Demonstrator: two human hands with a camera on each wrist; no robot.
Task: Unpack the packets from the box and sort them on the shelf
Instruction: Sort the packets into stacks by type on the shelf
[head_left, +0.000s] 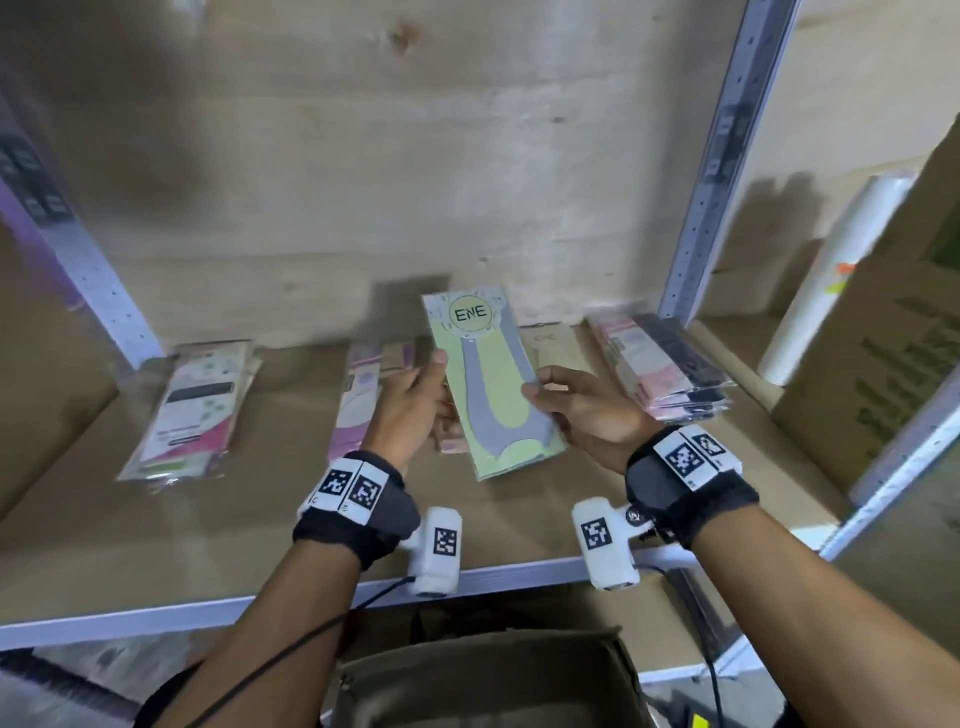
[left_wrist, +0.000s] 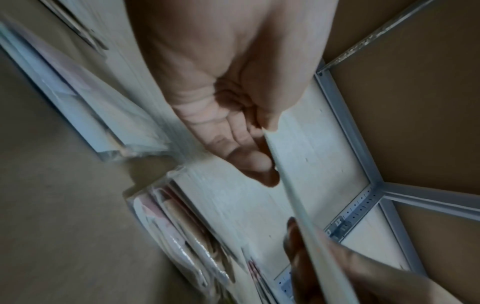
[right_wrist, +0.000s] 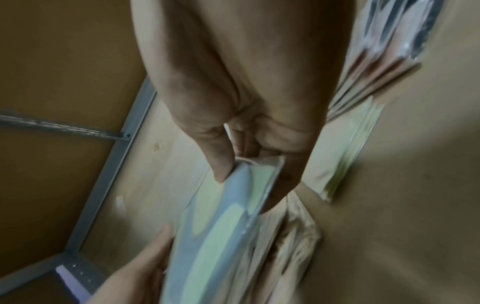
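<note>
A pale green and grey packet (head_left: 493, 384) marked ENE is held upright above the brown shelf board (head_left: 249, 525), near its middle. My left hand (head_left: 434, 376) pinches its left edge, thumb in front and fingers behind. My right hand (head_left: 545, 389) pinches its right edge. In the right wrist view the thumb and fingers of the right hand (right_wrist: 249, 168) clamp the packet (right_wrist: 221, 236). The left wrist view shows the left hand (left_wrist: 249, 156) against the packet's thin edge (left_wrist: 293, 197). The open cardboard box (head_left: 483, 680) stands below the shelf front.
Sorted piles lie on the shelf: a white and pink pile (head_left: 192, 410) at left, a pink pile (head_left: 358, 400) behind my left hand, a beige packet (head_left: 545, 348), and a pink and black pile (head_left: 660, 364) at right. A large carton (head_left: 893, 338) and white roll (head_left: 826, 291) stand beyond the right upright.
</note>
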